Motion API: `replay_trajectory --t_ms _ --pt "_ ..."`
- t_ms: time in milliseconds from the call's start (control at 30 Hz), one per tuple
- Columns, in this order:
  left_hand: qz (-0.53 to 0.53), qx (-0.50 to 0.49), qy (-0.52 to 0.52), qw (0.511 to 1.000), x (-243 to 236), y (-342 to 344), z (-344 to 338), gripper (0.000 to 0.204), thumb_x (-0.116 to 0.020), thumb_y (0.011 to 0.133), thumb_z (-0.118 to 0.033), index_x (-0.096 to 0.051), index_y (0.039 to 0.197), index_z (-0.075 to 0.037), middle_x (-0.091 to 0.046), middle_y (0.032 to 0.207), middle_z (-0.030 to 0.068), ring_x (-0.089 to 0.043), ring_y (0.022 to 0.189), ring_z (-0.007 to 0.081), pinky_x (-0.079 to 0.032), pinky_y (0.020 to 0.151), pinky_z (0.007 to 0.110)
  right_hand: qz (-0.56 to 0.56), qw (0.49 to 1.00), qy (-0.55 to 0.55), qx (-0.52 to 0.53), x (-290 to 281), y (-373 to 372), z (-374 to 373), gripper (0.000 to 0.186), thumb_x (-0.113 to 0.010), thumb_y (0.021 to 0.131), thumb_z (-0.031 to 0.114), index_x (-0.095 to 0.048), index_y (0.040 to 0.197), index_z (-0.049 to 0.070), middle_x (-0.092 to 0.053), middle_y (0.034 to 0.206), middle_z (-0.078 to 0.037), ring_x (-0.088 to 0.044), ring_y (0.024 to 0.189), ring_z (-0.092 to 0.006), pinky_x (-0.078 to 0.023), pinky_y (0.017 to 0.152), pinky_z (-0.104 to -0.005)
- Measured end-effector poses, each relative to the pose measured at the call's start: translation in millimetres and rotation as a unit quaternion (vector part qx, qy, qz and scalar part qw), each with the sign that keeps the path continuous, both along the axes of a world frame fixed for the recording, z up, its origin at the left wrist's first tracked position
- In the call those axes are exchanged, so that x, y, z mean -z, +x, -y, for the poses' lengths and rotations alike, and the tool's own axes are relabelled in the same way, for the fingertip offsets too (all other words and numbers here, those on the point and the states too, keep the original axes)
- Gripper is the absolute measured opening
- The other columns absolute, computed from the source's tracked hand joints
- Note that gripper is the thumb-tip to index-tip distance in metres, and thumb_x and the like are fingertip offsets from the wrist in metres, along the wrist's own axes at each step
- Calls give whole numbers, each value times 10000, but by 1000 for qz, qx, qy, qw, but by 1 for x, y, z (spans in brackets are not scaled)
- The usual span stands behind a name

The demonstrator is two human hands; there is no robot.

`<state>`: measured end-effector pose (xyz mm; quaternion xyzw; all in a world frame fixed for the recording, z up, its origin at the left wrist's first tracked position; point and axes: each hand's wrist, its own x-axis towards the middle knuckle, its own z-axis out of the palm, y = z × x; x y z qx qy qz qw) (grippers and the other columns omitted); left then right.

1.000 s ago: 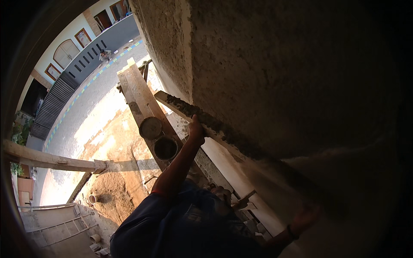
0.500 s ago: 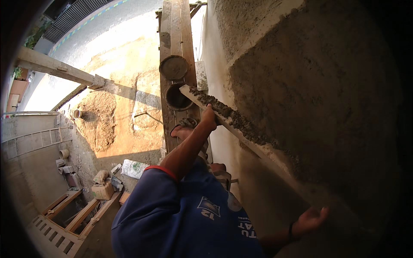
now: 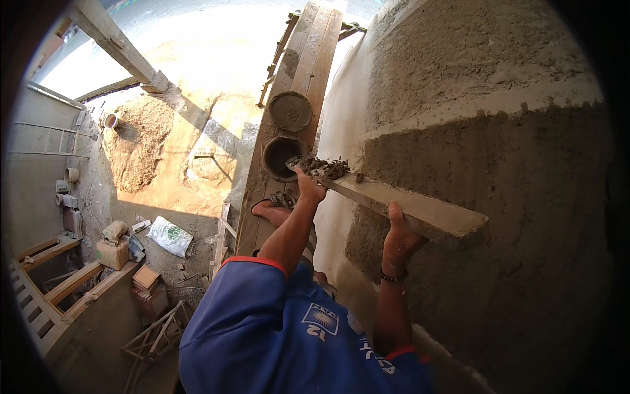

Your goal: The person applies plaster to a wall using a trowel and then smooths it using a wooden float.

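A long, pale straightedge board [image 3: 394, 199] slants from over the bucket up toward the right, and both hands are on it. My left hand [image 3: 311, 188] grips its bucket end, thumb along the edge. My right hand [image 3: 399, 243] holds the board farther right, its thumb up on the near edge and its other fingers partly hidden underneath. Wet mortar [image 3: 328, 169] lies heaped on the board's left end, at the rim of an open bucket [image 3: 268, 159]. Just beyond stands a second bucket [image 3: 291, 111], filled with grey mortar.
Both buckets stand on a narrow plank scaffold [image 3: 307, 59], with my sandalled foot [image 3: 272, 207] behind them. A partly plastered wall [image 3: 472, 157] rises close on the right. Far below on the left are a sand pile [image 3: 141, 141], a white sack [image 3: 170, 236] and timber frames [image 3: 72, 285].
My right hand, off the board and open before, now grips it. The mortar that ran along the board is now bunched at the bucket end. The whole view has shifted.
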<state>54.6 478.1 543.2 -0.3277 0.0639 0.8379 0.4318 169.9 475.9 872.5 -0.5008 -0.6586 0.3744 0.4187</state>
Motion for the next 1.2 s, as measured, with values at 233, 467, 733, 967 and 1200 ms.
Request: replay_trajectory --t_ms 233,467,733,967,1200 --pt "13 75 -136 988 -12 -20 -12 664 -335 922 -629 -432 1337 -120 -482 1344 94 -430 1260 314 -315 1054 520 44 998 54 -7 -3 -22 -3 553 -785 758 144 -514 1184 -80 -590 1169 -167 -563 1034 -236 -453 923 -374" --pt "-586 186 -371 696 -127 -7 25 656 -330 976 -505 -259 1472 -80 -149 1527 232 -114 1420 360 -104 1137 452 90 994 57 -30 -3 -30 3 551 -778 770 158 -512 1190 -79 -574 1198 -185 -556 1069 -259 -435 948 -386" --pt "-753 295 -259 528 -121 -13 32 657 -88 966 -549 -523 1343 -232 -14 1560 184 46 1389 493 34 1105 565 155 987 -22 -24 -2 -27 16 624 -743 790 96 -399 1277 -87 -516 1244 -173 -527 1086 -246 -455 934 -371" --pt "-444 534 -426 580 102 -75 5 809 -244 871 -723 -331 1442 -157 -117 1532 208 -95 1384 475 -107 1107 550 45 998 -13 -32 11 -26 20 531 -737 800 147 -486 1215 -70 -585 1179 -164 -570 1034 -254 -431 945 -369" --pt "-135 484 -425 753 35 -39 3 597 -517 913 -438 -415 1347 -41 -494 1303 236 -498 1183 396 -426 957 523 120 990 60 -35 -46 31 21 727 -744 766 263 -363 1318 -17 -538 1186 -175 -518 1093 -290 -428 940 -434"
